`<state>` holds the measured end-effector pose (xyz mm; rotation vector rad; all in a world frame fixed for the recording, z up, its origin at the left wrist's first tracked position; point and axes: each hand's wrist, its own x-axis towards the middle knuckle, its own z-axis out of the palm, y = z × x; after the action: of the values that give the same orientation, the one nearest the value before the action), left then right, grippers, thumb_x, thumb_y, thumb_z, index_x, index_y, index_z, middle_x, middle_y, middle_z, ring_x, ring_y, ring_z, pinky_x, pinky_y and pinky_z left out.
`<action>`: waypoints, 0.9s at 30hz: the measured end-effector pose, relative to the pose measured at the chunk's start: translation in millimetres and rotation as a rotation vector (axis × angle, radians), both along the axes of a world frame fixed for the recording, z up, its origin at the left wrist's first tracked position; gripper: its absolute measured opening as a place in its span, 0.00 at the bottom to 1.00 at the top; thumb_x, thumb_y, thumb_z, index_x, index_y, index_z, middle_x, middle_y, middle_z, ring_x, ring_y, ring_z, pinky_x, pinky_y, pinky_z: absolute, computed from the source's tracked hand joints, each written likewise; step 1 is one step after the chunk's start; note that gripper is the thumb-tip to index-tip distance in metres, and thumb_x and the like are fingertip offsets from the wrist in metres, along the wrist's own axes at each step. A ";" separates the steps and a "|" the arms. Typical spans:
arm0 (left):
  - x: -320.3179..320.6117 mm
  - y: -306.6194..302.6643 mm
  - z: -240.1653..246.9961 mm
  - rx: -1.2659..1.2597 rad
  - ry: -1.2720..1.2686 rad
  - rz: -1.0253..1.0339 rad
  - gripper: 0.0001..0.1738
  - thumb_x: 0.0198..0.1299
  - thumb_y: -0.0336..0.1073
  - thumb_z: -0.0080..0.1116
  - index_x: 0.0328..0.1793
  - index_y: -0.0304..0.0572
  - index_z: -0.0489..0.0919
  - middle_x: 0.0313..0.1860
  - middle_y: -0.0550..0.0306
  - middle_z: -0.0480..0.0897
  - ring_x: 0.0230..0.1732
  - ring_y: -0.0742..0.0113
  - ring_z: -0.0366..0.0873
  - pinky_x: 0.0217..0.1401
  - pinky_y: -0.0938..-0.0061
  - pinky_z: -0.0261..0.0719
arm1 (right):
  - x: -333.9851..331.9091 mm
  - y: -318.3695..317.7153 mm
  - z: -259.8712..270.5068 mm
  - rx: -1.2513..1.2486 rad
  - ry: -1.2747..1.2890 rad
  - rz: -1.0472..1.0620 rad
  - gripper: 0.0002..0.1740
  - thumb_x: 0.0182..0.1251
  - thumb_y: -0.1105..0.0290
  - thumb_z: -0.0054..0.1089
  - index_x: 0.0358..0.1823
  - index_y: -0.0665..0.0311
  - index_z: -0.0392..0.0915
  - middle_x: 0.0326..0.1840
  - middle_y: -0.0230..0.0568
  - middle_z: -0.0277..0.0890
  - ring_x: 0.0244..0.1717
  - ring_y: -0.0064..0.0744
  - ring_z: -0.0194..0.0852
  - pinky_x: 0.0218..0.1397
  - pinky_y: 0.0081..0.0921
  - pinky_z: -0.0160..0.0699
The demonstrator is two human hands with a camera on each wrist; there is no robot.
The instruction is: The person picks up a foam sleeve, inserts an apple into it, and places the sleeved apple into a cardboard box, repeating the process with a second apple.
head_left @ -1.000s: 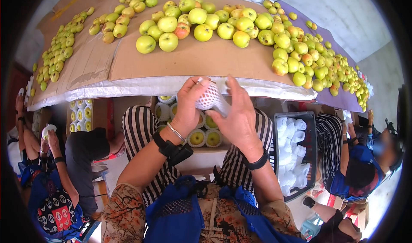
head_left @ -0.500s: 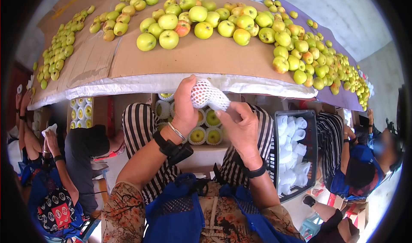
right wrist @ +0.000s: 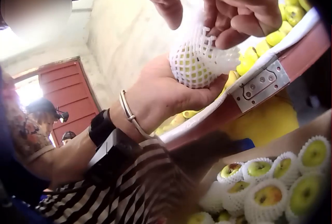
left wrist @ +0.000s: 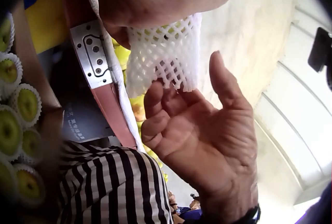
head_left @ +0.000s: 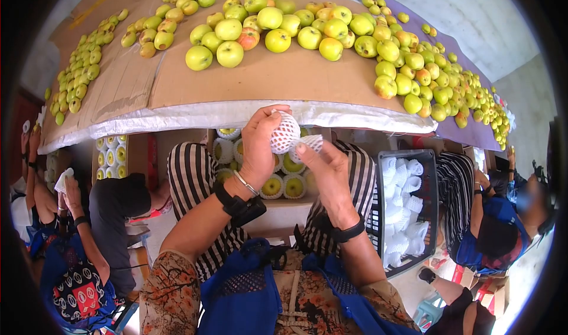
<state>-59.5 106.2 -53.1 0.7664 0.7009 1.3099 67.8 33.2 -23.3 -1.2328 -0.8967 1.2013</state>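
Note:
A yellow-green apple (right wrist: pixel 189 72) shows through the mesh of a white foam net (head_left: pixel 286 133). My left hand (head_left: pixel 255 149) grips the netted apple over the lap, just below the table edge. At the loose end of the net (left wrist: pixel 161 68), my right hand (left wrist: pixel 202 136) has its bent fingertips hooked at the rim, with the thumb standing apart in the left wrist view. Seen from the right wrist, the right hand's fingers (right wrist: pixel 244 24) reach onto the mesh from above, while the left hand (right wrist: pixel 158 89) cups the apple from below.
Loose apples (head_left: pixel 277 40) lie in groups on the cardboard-covered table (head_left: pixel 236 89). Under its edge, a box holds netted apples (head_left: pixel 271 188). A black crate (head_left: pixel 435 217) of white foam nets (head_left: pixel 399 214) stands at the right. Other people sit at both sides.
Both hands were spread at the net a second ago. The right hand then drew the loose end out right and down; now that end flares beside the apple. The left hand keeps its grip.

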 end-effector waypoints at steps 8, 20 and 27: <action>4.2 -6.8 2.4 0.069 0.109 -0.007 0.16 0.65 0.36 0.53 0.49 0.29 0.82 0.42 0.53 0.85 0.38 0.72 0.81 0.46 0.77 0.80 | -7.8 0.4 6.7 0.082 -0.042 -0.179 0.09 0.66 0.75 0.68 0.42 0.68 0.77 0.34 0.28 0.78 0.36 0.14 0.72 0.41 0.15 0.73; 7.2 -13.5 -1.9 0.195 0.314 0.086 0.11 0.68 0.36 0.58 0.48 0.35 0.81 0.41 0.60 0.82 0.40 0.77 0.77 0.45 0.79 0.76 | -12.3 -7.1 3.9 0.232 -0.678 -0.284 0.15 0.63 0.82 0.65 0.50 0.68 0.74 0.39 0.33 0.78 0.38 0.16 0.74 0.41 0.16 0.76; 7.8 -14.6 -0.3 0.280 0.435 0.138 0.11 0.68 0.37 0.59 0.48 0.36 0.81 0.45 0.57 0.80 0.47 0.74 0.75 0.51 0.76 0.75 | -13.0 -14.4 12.5 0.155 -0.139 -0.094 0.23 0.65 0.81 0.60 0.62 0.69 0.73 0.37 0.43 0.76 0.36 0.23 0.79 0.43 0.22 0.83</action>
<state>-51.7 91.6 -53.4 1.2722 0.9382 1.3978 54.8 18.8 -10.8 -1.2299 -1.0034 0.9628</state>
